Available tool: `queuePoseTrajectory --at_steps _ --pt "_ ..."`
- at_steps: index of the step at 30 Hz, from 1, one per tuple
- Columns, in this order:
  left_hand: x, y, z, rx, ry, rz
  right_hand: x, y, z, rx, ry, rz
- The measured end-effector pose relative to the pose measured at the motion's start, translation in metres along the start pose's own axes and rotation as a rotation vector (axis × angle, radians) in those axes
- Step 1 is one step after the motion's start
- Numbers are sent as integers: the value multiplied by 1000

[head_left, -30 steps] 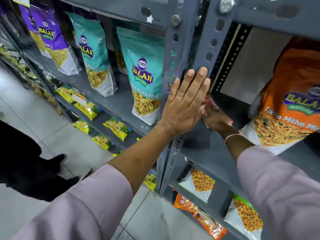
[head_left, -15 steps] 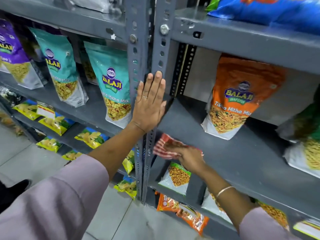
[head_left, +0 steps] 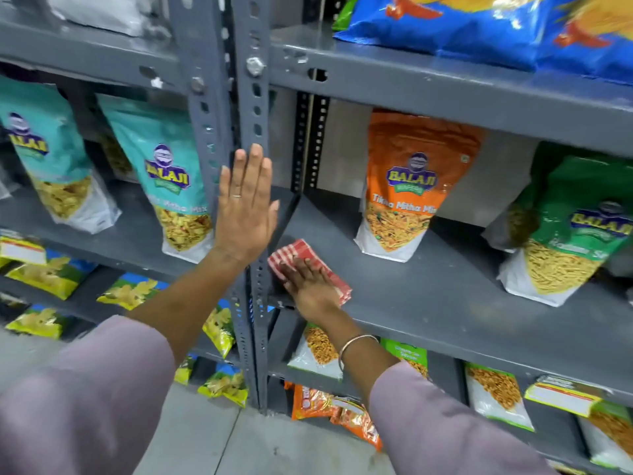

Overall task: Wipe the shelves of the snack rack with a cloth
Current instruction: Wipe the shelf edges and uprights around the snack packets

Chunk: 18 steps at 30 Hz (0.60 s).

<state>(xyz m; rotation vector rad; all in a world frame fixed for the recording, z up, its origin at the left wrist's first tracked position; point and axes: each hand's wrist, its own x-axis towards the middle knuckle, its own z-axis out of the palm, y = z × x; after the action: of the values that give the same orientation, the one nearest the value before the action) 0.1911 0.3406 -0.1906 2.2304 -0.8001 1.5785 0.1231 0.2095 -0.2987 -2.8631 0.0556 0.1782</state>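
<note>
A folded red-and-white checked cloth (head_left: 297,252) lies on the grey metal shelf (head_left: 428,296) at its front left corner. My right hand (head_left: 310,286) lies flat on top of the cloth, pressing it onto the shelf. My left hand (head_left: 245,207) rests flat, fingers together and pointing up, against the grey perforated upright post (head_left: 253,108) between two rack sections. It holds nothing.
An orange snack pouch (head_left: 407,186) and a green pouch (head_left: 568,231) stand further back on the same shelf. Teal pouches (head_left: 164,173) stand on the left rack. Blue bags (head_left: 479,25) lie on the shelf above. Several packets fill the lower shelves. Grey tiled floor lies below.
My right hand with the cloth has come from the back left corner to the front left of the shelf. The view has shifted right and upward. My left hand stays on the post.
</note>
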Motion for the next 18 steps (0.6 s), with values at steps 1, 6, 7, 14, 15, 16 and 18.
queuePoseTrajectory --at_steps 1,6,7,14,15,16,18 --pt "0 1 0 -7 2 4 -5 8 -5 -19 10 14" --pt "-1 1 -2 -19 -33 6 -51 89 -16 -35 122 252" --pt "-1 2 -3 -19 -36 8 -59 108 -18 -26 140 347" --pt "-5 21 -11 -49 -72 -87 -41 81 -10 0 107 425" --pt "-9 29 -11 -71 -108 -54 -37 62 -6 -19 105 333" --pt "-15 39 -10 -92 -151 -6 -36 49 -2 -25 79 277" --pt "-31 62 -6 -132 -255 55 -38 41 -5 38 40 274"
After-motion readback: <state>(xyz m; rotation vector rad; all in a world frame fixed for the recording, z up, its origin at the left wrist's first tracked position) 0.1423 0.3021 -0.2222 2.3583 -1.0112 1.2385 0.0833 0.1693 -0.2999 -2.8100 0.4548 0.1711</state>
